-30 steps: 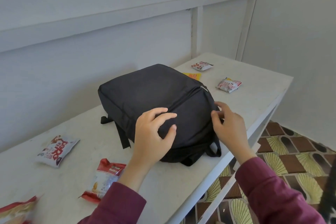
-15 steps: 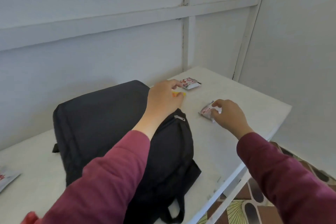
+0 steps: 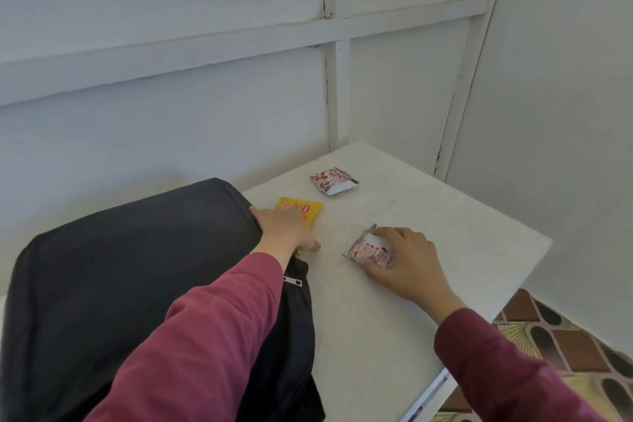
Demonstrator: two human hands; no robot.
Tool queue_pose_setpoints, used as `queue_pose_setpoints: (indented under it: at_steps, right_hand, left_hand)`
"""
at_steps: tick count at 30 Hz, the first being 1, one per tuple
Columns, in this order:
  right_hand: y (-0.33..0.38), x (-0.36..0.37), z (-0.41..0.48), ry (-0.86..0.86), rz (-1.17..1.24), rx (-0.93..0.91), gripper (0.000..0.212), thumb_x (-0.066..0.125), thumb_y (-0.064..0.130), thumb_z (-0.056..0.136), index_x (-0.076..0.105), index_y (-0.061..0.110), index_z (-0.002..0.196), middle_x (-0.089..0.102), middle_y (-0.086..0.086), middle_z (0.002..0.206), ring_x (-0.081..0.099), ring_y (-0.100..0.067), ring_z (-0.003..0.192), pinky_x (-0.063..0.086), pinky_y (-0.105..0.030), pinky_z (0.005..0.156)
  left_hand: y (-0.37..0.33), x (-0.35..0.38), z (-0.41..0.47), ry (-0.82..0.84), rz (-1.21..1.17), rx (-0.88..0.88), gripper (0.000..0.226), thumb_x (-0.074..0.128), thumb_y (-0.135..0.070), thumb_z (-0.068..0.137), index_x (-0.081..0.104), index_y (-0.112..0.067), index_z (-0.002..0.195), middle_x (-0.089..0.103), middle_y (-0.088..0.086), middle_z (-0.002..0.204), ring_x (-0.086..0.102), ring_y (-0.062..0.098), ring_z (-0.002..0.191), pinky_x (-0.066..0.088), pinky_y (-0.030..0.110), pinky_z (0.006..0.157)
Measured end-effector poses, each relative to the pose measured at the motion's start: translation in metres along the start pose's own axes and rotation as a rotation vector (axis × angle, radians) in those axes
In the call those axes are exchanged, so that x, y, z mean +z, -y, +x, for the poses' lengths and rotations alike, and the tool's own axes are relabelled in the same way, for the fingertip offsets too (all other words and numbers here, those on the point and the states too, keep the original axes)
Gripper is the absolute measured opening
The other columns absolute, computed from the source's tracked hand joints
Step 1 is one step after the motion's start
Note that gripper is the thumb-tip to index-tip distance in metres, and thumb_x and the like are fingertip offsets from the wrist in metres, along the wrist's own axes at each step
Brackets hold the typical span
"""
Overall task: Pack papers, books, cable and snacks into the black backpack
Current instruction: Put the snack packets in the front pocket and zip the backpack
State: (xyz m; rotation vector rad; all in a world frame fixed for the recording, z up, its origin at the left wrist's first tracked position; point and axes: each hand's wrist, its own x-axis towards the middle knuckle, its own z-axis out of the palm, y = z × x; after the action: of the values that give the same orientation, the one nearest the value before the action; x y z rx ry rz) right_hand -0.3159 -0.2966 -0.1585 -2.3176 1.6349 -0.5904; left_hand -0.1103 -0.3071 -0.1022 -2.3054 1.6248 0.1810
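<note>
The black backpack (image 3: 137, 277) lies flat on the white table (image 3: 445, 250), filling the left of the view, with a zipper pull (image 3: 294, 282) near its right edge. My left hand (image 3: 286, 228) reaches over it and rests on a yellow snack packet (image 3: 305, 211) beside the bag. My right hand (image 3: 407, 264) grips a red and white snack packet (image 3: 368, 250) on the table, fingers curled over its top. Another red and white snack packet (image 3: 333, 180) lies farther back, untouched.
White panelled walls (image 3: 205, 79) close off the back and right side. The table's right edge (image 3: 507, 305) drops to a patterned tile floor (image 3: 565, 346).
Both hands left the backpack and moved right and back to the snacks. My left hand now covers the yellow packet and my right hand has closed on the nearer red and white one.
</note>
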Motion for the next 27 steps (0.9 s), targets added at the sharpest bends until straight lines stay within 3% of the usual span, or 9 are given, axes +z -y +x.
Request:
queue_pose_setpoints:
  at_steps: [5,7,9,10,12,15,18,21,27]
  right_hand:
    - [0.0,-0.006,0.0,-0.09,0.089,-0.016,0.075,0.035,0.068,0.056,0.057,0.033,0.12,0.059,0.004,0.118,0.051,-0.02,0.105,0.033,-0.028,0.082]
    - [0.003,-0.011,-0.002,-0.1,0.098,-0.018,0.076,0.036,0.068,0.056,0.056,0.032,0.12,0.058,0.004,0.119,0.051,-0.021,0.106,0.035,-0.031,0.085]
    - [0.005,-0.015,-0.005,-0.107,0.111,-0.016,0.076,0.036,0.067,0.056,0.057,0.032,0.12,0.059,0.003,0.119,0.051,-0.022,0.107,0.036,-0.032,0.086]
    - [0.006,-0.017,-0.007,-0.108,0.121,-0.014,0.076,0.036,0.067,0.056,0.057,0.031,0.12,0.059,0.003,0.119,0.051,-0.022,0.107,0.037,-0.033,0.087]
    - [0.008,-0.02,-0.011,-0.114,0.148,-0.017,0.075,0.037,0.066,0.056,0.059,0.03,0.118,0.06,0.003,0.118,0.051,-0.023,0.107,0.037,-0.033,0.087]
    - [0.01,-0.027,-0.014,-0.132,0.206,-0.035,0.068,0.047,0.061,0.06,0.06,0.027,0.117,0.06,0.002,0.117,0.051,-0.022,0.105,0.037,-0.03,0.086]
    - [0.016,-0.036,-0.016,-0.155,0.262,-0.055,0.052,0.071,0.04,0.07,0.059,0.023,0.118,0.058,0.002,0.116,0.047,-0.018,0.106,0.033,-0.024,0.086]
    - [0.028,-0.044,-0.017,-0.196,0.303,-0.105,0.048,0.073,0.032,0.071,0.06,0.022,0.117,0.057,0.004,0.114,0.045,-0.015,0.106,0.032,-0.021,0.085]
    - [0.072,-0.048,-0.023,-0.158,0.395,-0.248,0.053,0.06,0.048,0.069,0.056,0.029,0.119,0.054,0.011,0.118,0.043,-0.007,0.104,0.034,-0.011,0.075]
  left_hand:
    - [0.0,-0.001,-0.002,0.03,-0.003,-0.034,0.073,0.052,-0.045,0.084,0.019,-0.02,0.144,0.041,0.01,0.14,0.022,0.046,0.134,-0.002,0.065,0.107]
    - [0.0,-0.002,-0.004,0.036,-0.01,-0.018,0.071,0.052,-0.038,0.085,0.017,-0.019,0.144,0.047,0.007,0.133,0.028,0.043,0.132,-0.004,0.067,0.106]
    - [0.002,0.001,-0.004,0.027,-0.037,0.014,0.068,0.052,-0.032,0.082,0.022,-0.019,0.142,0.057,0.003,0.112,0.042,0.036,0.123,-0.006,0.068,0.105]
    - [0.004,0.003,-0.002,0.009,-0.073,0.031,0.067,0.053,-0.034,0.08,0.026,-0.021,0.139,0.057,0.002,0.103,0.046,0.033,0.119,-0.007,0.068,0.104]
    - [0.006,0.005,-0.001,-0.057,-0.195,0.087,0.065,0.057,-0.047,0.076,0.034,-0.027,0.133,0.058,-0.001,0.105,0.047,0.031,0.117,-0.008,0.066,0.104]
    - [0.003,0.002,-0.005,-0.185,-0.44,0.201,0.061,0.062,-0.052,0.074,0.039,-0.033,0.128,0.053,0.003,0.12,0.044,0.027,0.118,0.01,0.054,0.11]
    - [0.004,-0.012,-0.019,-0.32,-0.692,0.208,0.061,0.068,-0.043,0.069,0.044,-0.034,0.125,0.043,0.008,0.12,0.049,0.026,0.106,0.039,0.039,0.096]
    - [0.022,-0.031,-0.04,-0.429,-0.709,0.209,0.059,0.07,-0.038,0.067,0.048,-0.035,0.122,0.039,0.001,0.113,0.048,0.017,0.095,0.036,0.027,0.081]
    - [0.082,-0.041,-0.099,-0.539,-0.747,0.152,0.059,0.075,-0.043,0.067,0.047,-0.04,0.119,0.036,-0.005,0.113,0.045,0.013,0.1,0.043,0.034,0.089]
